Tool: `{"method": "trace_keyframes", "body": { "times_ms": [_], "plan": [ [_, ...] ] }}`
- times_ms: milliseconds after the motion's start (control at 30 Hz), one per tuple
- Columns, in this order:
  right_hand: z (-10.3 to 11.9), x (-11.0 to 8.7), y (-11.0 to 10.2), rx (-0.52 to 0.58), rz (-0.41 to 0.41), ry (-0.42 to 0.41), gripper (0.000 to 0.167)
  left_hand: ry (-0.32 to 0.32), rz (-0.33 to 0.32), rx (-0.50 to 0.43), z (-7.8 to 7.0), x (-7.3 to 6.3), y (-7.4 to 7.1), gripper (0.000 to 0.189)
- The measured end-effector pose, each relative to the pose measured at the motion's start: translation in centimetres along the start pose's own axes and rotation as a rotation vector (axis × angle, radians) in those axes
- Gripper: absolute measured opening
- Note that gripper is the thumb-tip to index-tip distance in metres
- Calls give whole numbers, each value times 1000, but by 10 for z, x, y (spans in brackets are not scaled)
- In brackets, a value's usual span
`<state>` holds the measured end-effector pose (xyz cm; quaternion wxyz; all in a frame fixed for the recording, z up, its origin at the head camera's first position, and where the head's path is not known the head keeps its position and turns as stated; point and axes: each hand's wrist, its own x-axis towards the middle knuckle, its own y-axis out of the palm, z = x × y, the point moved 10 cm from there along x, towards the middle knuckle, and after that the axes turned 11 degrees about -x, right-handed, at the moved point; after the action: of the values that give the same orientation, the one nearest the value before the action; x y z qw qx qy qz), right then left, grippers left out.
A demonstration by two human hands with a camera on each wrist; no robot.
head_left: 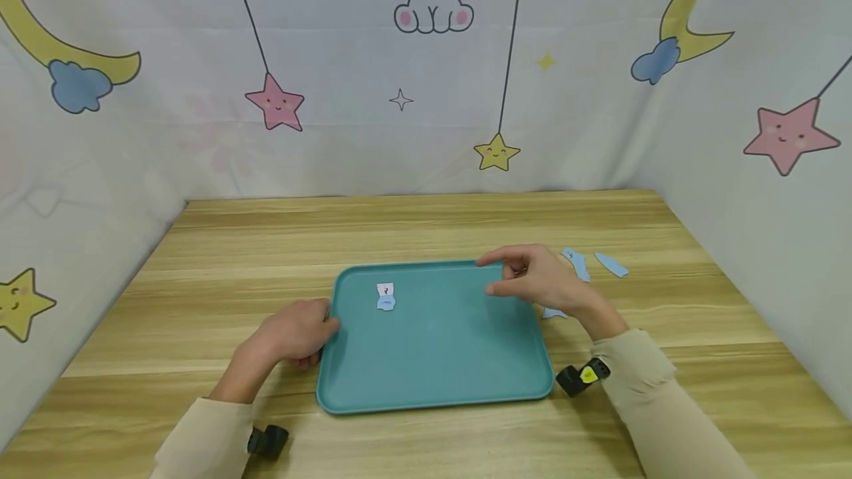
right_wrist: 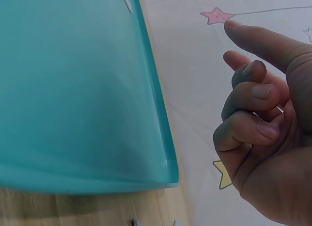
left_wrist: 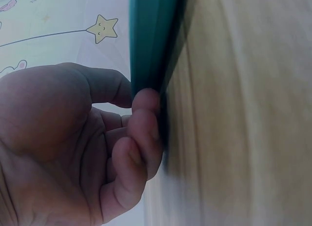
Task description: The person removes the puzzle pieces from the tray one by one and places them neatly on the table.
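On the wooden table lies a teal tray [head_left: 439, 368]. My left hand [head_left: 299, 331] grips its left rim; in the left wrist view, the thumb is on one side of the tray's edge [left_wrist: 148, 35] and curled fingers are on the other. Above the tray's right part hovers my right hand [head_left: 542, 279], holding nothing, thumb and index finger apart and the other fingers loosely bent. A small white and light-blue paper piece [head_left: 386, 297] with a printed mark lies flat in the tray's upper left.
Right of the tray are a light-blue piece [head_left: 576, 265] with a dark mark, a narrow blue piece [head_left: 611, 265], and another blue piece [head_left: 554, 313] partly behind the right wrist. A patterned white cloth [head_left: 426, 94] hangs behind the table [head_left: 426, 228].
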<state>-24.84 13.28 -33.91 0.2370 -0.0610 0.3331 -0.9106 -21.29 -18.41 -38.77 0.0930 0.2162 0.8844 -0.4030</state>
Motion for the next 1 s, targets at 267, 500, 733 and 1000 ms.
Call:
{"method": "trace_keyframes", "body": {
  "times_ms": [267,500,733,1000],
  "plan": [
    [5,3,8,23,22,-8,49,5,0,0,-1,-1,0,24],
    [8,8,13,16,26,-20,47,5,-1,-5,-1,-1,-1,24],
    [7,13,19,35,38,-35,47,7,-1,-5,-1,0,-1,24],
    [6,18,26,39,44,-35,48,4,3,-1,-2,-1,-1,24]
  ]
}}
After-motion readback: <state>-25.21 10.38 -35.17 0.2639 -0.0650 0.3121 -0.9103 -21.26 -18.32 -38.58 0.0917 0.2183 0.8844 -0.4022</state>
